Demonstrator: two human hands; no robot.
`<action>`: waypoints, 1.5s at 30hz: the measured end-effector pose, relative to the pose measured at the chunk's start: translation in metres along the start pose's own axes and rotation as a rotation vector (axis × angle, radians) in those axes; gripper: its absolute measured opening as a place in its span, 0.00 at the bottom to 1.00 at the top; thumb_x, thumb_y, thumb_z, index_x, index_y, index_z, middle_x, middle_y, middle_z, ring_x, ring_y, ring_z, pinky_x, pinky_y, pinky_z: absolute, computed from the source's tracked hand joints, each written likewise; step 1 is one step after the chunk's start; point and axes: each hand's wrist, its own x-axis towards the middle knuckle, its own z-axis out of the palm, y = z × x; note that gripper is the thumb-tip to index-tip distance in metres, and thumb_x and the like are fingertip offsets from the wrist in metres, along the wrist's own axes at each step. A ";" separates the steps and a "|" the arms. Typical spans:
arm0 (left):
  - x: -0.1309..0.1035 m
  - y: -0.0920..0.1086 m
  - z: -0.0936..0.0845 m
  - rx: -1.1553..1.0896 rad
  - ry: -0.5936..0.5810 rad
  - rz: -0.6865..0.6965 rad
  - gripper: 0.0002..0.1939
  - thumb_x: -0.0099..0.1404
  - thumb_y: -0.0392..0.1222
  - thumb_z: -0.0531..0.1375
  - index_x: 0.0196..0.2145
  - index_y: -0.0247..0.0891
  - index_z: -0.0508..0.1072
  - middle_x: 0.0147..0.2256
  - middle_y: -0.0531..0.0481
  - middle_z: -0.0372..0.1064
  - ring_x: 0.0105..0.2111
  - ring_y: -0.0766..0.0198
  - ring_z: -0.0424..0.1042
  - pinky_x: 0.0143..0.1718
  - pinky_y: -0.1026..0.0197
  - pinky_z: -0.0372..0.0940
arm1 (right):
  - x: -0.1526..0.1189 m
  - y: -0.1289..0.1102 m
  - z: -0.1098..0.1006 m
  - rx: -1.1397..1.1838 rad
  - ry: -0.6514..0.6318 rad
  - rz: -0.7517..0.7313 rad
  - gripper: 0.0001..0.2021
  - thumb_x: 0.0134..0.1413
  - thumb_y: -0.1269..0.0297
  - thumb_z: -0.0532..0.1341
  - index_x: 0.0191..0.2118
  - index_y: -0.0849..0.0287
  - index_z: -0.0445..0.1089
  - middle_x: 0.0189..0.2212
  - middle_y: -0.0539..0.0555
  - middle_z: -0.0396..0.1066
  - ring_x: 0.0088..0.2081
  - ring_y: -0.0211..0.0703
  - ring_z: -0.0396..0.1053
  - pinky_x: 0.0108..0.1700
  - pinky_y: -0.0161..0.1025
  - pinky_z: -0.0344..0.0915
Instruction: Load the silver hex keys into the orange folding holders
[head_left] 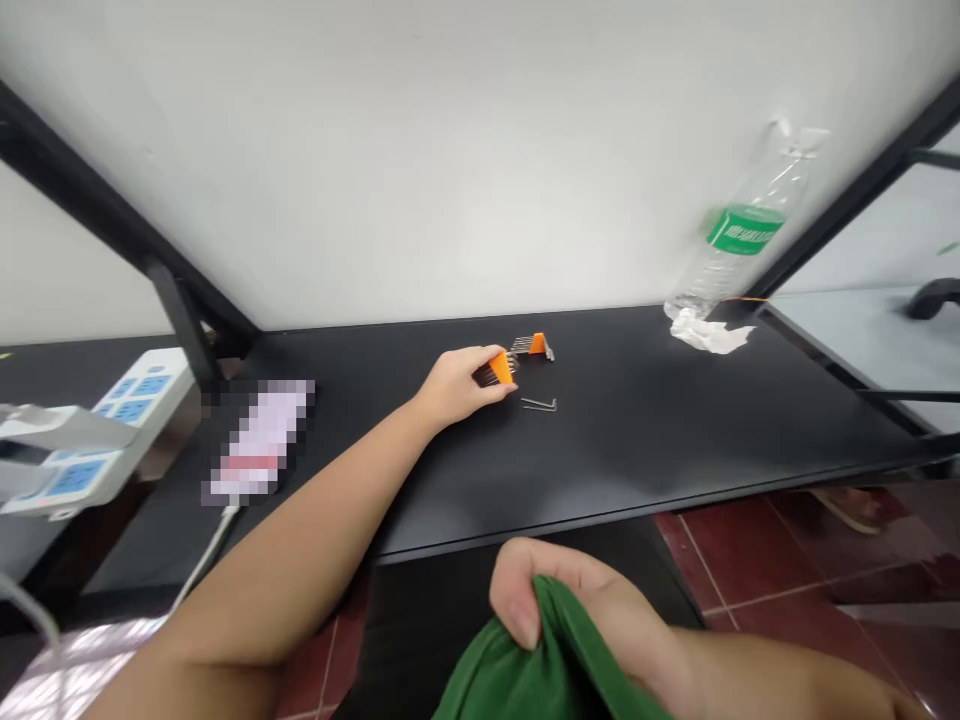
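Note:
My left hand [461,385] reaches over the black shelf [637,420], its thumb and fingers closed round an orange holder [501,368] with metal hex keys in it. Just beyond it lies a second orange holder [538,344], also with metal keys. Two loose L-shaped keys [540,405] rest on the shelf to the right of my left hand. Below the shelf's front edge, my right hand [592,610] pinches the edge of a green cloth [502,670], whose lower part runs out of view.
A clear bottle with a green label [746,230] leans at the back right, beside crumpled white tissue [709,332]. At the left are a pixelated phone-like object [259,440] with a cable and a white power strip [142,400]. Black frame bars [187,320] flank the shelf.

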 end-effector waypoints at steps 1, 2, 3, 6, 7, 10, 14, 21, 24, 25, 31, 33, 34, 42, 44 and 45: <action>0.000 0.000 0.000 -0.004 0.008 -0.006 0.20 0.61 0.53 0.68 0.47 0.40 0.78 0.41 0.49 0.79 0.37 0.60 0.77 0.43 0.61 0.69 | -0.002 0.004 0.002 0.041 -0.007 -0.008 0.13 0.54 0.58 0.70 0.30 0.60 0.68 0.19 0.45 0.62 0.19 0.30 0.56 0.27 0.30 0.58; -0.001 0.000 0.000 -0.007 0.015 -0.011 0.20 0.61 0.52 0.68 0.47 0.40 0.78 0.41 0.49 0.79 0.37 0.61 0.77 0.42 0.61 0.69 | -0.003 0.007 0.003 0.088 -0.015 -0.028 0.13 0.55 0.59 0.70 0.29 0.60 0.68 0.18 0.45 0.62 0.18 0.29 0.55 0.26 0.29 0.57; -0.001 0.000 0.000 -0.013 0.014 -0.017 0.20 0.61 0.52 0.68 0.47 0.40 0.78 0.40 0.50 0.79 0.37 0.61 0.76 0.41 0.61 0.68 | -0.003 0.009 0.003 0.118 -0.027 -0.047 0.13 0.56 0.60 0.70 0.29 0.61 0.68 0.18 0.45 0.62 0.18 0.29 0.55 0.26 0.29 0.58; -0.001 -0.001 -0.001 -0.028 0.011 -0.019 0.20 0.61 0.52 0.68 0.48 0.40 0.77 0.40 0.50 0.79 0.37 0.61 0.76 0.42 0.61 0.69 | 0.000 -0.005 -0.010 -0.046 -0.150 -0.068 0.14 0.57 0.57 0.70 0.31 0.61 0.69 0.24 0.49 0.69 0.23 0.31 0.63 0.31 0.30 0.63; -0.001 -0.001 -0.002 -0.032 0.010 -0.013 0.21 0.61 0.52 0.68 0.49 0.40 0.77 0.41 0.49 0.79 0.38 0.61 0.77 0.43 0.60 0.69 | 0.001 -0.017 -0.019 -0.218 -0.265 -0.093 0.16 0.56 0.53 0.70 0.33 0.60 0.70 0.28 0.53 0.72 0.27 0.36 0.68 0.33 0.33 0.66; -0.001 -0.003 -0.002 -0.027 0.013 0.009 0.23 0.61 0.52 0.68 0.51 0.40 0.76 0.43 0.48 0.79 0.39 0.59 0.77 0.45 0.59 0.70 | 0.008 -0.071 -0.056 -0.900 -0.212 -0.347 0.12 0.62 0.55 0.66 0.43 0.58 0.71 0.34 0.56 0.77 0.32 0.41 0.73 0.37 0.39 0.68; -0.002 -0.003 -0.002 -0.008 0.002 0.003 0.24 0.61 0.51 0.68 0.52 0.40 0.75 0.45 0.47 0.79 0.41 0.58 0.78 0.46 0.57 0.71 | 0.028 -0.136 -0.105 -1.871 0.402 -0.613 0.05 0.63 0.67 0.61 0.37 0.58 0.76 0.38 0.57 0.74 0.42 0.48 0.70 0.48 0.45 0.66; -0.002 -0.003 -0.004 0.009 -0.011 0.004 0.24 0.62 0.50 0.68 0.54 0.40 0.74 0.44 0.47 0.78 0.41 0.57 0.77 0.47 0.55 0.72 | 0.070 -0.158 -0.122 -2.293 0.270 -0.273 0.08 0.60 0.70 0.61 0.40 0.58 0.78 0.43 0.57 0.76 0.47 0.50 0.72 0.50 0.43 0.66; -0.003 -0.002 -0.006 0.018 -0.020 0.007 0.24 0.62 0.48 0.67 0.54 0.41 0.73 0.43 0.48 0.78 0.40 0.58 0.77 0.45 0.55 0.72 | 0.083 -0.157 -0.112 -2.457 0.238 -0.121 0.08 0.60 0.71 0.59 0.37 0.60 0.77 0.41 0.60 0.76 0.41 0.50 0.74 0.42 0.41 0.66; -0.003 -0.002 -0.006 0.020 -0.019 0.005 0.24 0.62 0.48 0.67 0.54 0.41 0.73 0.44 0.48 0.78 0.40 0.58 0.77 0.46 0.55 0.72 | 0.087 -0.156 -0.110 -2.513 0.233 -0.087 0.08 0.60 0.72 0.58 0.36 0.61 0.76 0.40 0.61 0.76 0.39 0.50 0.74 0.39 0.41 0.66; -0.004 -0.002 -0.006 0.049 -0.001 -0.038 0.26 0.61 0.46 0.68 0.56 0.42 0.72 0.51 0.48 0.77 0.48 0.55 0.78 0.53 0.53 0.71 | 0.102 -0.150 -0.112 -2.571 0.320 -0.132 0.04 0.54 0.72 0.60 0.34 0.62 0.73 0.37 0.61 0.75 0.36 0.51 0.73 0.32 0.39 0.61; -0.004 -0.003 -0.006 0.057 0.003 -0.042 0.26 0.61 0.47 0.68 0.56 0.43 0.72 0.51 0.47 0.77 0.48 0.55 0.78 0.54 0.53 0.70 | 0.102 -0.153 -0.116 -2.456 0.345 -0.216 0.02 0.55 0.70 0.61 0.33 0.60 0.71 0.33 0.57 0.75 0.33 0.47 0.72 0.31 0.38 0.58; -0.004 -0.003 -0.006 0.058 0.006 -0.043 0.25 0.61 0.47 0.68 0.56 0.43 0.72 0.51 0.47 0.77 0.48 0.55 0.78 0.54 0.53 0.71 | 0.101 -0.155 -0.119 -2.371 0.345 -0.256 0.02 0.55 0.70 0.61 0.33 0.58 0.70 0.31 0.55 0.75 0.32 0.44 0.71 0.31 0.37 0.58; -0.003 -0.005 -0.003 0.073 0.036 -0.038 0.25 0.61 0.46 0.68 0.55 0.42 0.72 0.50 0.46 0.78 0.46 0.55 0.78 0.51 0.52 0.71 | 0.093 -0.164 -0.126 -1.886 0.206 -0.608 0.05 0.56 0.74 0.59 0.33 0.58 0.70 0.26 0.48 0.71 0.28 0.36 0.65 0.34 0.34 0.59; -0.003 -0.005 -0.002 0.078 0.041 -0.039 0.25 0.61 0.46 0.68 0.55 0.42 0.72 0.49 0.47 0.78 0.45 0.55 0.79 0.51 0.53 0.71 | 0.092 -0.165 -0.126 -1.877 0.219 -0.652 0.06 0.57 0.74 0.59 0.33 0.58 0.71 0.27 0.48 0.71 0.28 0.36 0.64 0.34 0.35 0.58; -0.003 -0.005 -0.002 0.077 0.044 -0.039 0.25 0.61 0.46 0.68 0.55 0.42 0.72 0.49 0.47 0.78 0.45 0.56 0.79 0.51 0.53 0.71 | 0.092 -0.165 -0.126 -1.872 0.219 -0.661 0.06 0.57 0.74 0.59 0.33 0.58 0.71 0.27 0.48 0.71 0.28 0.36 0.64 0.34 0.35 0.58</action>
